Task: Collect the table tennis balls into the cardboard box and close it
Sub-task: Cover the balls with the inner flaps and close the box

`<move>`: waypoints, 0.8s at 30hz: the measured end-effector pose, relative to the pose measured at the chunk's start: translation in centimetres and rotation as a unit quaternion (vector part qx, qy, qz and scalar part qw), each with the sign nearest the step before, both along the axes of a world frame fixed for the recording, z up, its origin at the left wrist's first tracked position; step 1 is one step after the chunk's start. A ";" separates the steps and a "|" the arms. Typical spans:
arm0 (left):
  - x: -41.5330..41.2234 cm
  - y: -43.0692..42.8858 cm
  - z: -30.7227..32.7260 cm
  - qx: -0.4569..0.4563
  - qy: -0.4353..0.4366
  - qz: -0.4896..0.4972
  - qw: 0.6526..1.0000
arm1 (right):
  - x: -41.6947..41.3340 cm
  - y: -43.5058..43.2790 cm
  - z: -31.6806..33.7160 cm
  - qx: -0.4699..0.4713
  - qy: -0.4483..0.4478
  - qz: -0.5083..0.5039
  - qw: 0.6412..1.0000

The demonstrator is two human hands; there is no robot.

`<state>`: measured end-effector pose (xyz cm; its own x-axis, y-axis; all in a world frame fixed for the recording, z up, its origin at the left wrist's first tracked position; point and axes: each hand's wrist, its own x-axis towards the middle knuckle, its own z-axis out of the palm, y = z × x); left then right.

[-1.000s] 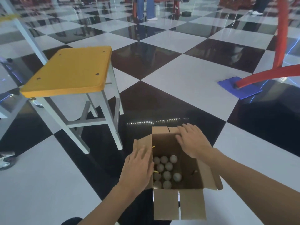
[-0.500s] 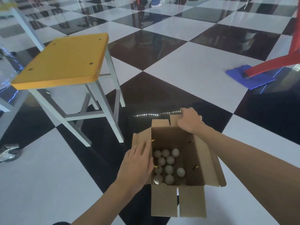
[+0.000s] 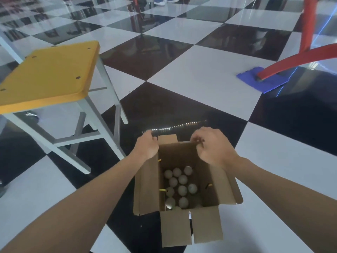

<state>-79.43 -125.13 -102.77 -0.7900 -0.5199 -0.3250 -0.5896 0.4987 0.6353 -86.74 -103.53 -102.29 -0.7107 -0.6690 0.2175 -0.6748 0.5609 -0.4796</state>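
Observation:
An open cardboard box (image 3: 226, 189) stands on the checkered floor just in front of me, all its flaps spread outward. Several white table tennis balls (image 3: 179, 187) lie on its bottom. My left hand (image 3: 146, 146) grips the far left corner of the box, fingers curled over the edge. My right hand (image 3: 211, 148) holds the far right part of the rim by the far flap (image 3: 167, 138), fingers curled over it. Both forearms reach over the box's side flaps.
A yellow-topped stool (image 3: 49, 73) with grey metal legs stands to the left, its nearest leg close to the box. A red curved frame (image 3: 299, 60) rests on a blue mat (image 3: 262, 82) at the right. People's feet show far off.
My left hand left the left side flap and moved forward to the far left corner. My right hand stayed at the far rim and its fingers curled over the flap.

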 end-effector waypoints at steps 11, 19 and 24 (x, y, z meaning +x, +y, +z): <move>1.3 -0.2 -0.5 0.041 0.195 0.020 0.980 | 2.5 2.2 -2.4 0.167 0.076 0.104 0.977; 8.0 -2.0 -2.3 -0.278 0.137 -0.348 0.885 | 4.8 3.4 -2.9 0.197 0.152 0.105 0.963; 8.7 -0.8 -2.5 -0.333 0.091 -0.384 0.856 | 6.4 4.6 -1.7 0.191 0.139 0.167 0.957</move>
